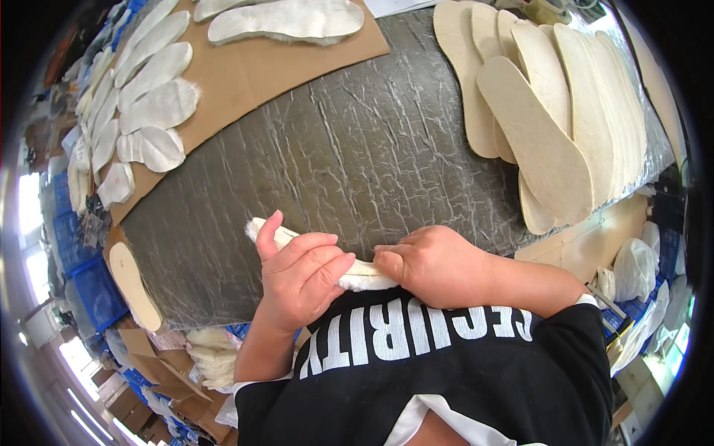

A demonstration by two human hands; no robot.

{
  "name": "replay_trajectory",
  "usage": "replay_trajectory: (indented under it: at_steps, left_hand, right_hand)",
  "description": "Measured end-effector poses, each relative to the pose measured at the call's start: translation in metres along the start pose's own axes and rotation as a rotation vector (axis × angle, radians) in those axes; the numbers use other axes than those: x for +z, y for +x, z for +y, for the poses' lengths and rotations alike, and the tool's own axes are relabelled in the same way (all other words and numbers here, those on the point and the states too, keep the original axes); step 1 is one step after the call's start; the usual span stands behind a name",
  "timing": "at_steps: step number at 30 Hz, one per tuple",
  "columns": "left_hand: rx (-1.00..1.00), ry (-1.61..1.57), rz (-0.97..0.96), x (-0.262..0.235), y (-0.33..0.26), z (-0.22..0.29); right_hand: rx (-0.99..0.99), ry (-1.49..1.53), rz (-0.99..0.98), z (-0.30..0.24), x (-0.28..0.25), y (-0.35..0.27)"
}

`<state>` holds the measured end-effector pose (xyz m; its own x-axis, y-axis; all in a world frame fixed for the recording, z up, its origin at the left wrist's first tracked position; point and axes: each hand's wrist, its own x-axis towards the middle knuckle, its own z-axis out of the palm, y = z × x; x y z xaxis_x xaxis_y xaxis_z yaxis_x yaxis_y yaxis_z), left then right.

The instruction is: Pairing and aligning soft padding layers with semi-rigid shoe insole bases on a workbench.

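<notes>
Close to my chest, at the table's near edge, both hands grip one fleecy white insole (pixel 364 276), its fluffy pile showing along the lower side and at the left tip. My left hand (pixel 303 276) is closed round its left half, with the index finger raised. The fingers of my right hand (pixel 431 266) are curled tightly over the right end and hide it. Between the hands the insole's edge shows a seam-like line between a smooth upper layer and the fleece.
Flat cream insoles (pixel 539 137) lie fanned in piles at the right. Fleecy white insoles (pixel 286 21) rest on a brown cardboard sheet (pixel 245 82) at the far left. A single cream insole (pixel 134 286) lies by the left edge. Wrinkled plastic film (pixel 335 149) covers the dark table.
</notes>
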<state>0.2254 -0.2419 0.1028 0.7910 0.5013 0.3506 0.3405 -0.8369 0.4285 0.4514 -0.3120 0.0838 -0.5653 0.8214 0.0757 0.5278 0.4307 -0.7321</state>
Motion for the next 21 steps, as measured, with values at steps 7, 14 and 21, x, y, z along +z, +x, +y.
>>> replay_trajectory:
  at_steps: [7, 14, 21]
  left_hand:
    - [0.047, 0.009, 0.025, 0.003, -0.006, -0.002]
    - [-0.123, 0.098, 0.05, -0.011, 0.0, -0.012]
    - [-0.066, -0.041, 0.08, -0.013, -0.003, -0.023]
  right_hand:
    - [0.068, -0.069, -0.154, -0.003, -0.007, 0.004]
    - [-0.039, -0.205, 0.183, 0.006, -0.004, 0.002]
    - [-0.007, -0.155, 0.103, 0.006, -0.008, 0.002]
